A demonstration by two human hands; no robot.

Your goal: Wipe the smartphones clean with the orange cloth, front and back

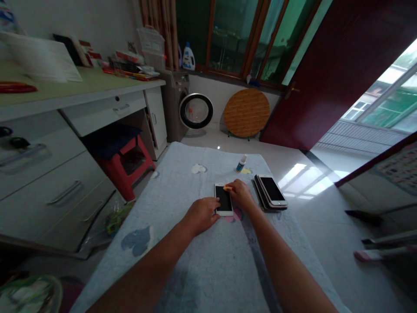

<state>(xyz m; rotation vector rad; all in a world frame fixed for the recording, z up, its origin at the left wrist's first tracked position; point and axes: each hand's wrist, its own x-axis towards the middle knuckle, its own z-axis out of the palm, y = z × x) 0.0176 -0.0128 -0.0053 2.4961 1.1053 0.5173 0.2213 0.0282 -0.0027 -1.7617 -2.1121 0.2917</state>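
Note:
A white phone [223, 201] with a dark screen lies face up on a pale blue towel [182, 243]. My left hand [202, 214] rests on the phone's near left edge, fingers curled against it. My right hand [240, 194] presses a small yellow cloth [227, 188] onto the top of the screen, fingers pinched on it. A stack of other phones [271, 193] lies just right of my right hand.
A small spray bottle [241, 164] and a yellow scrap [246, 171] lie at the towel's far edge, a white wad [198, 168] to their left. A red stool [125, 163], white drawers [48, 182] and a desk stand left. Tools [384, 243] lie on the floor right.

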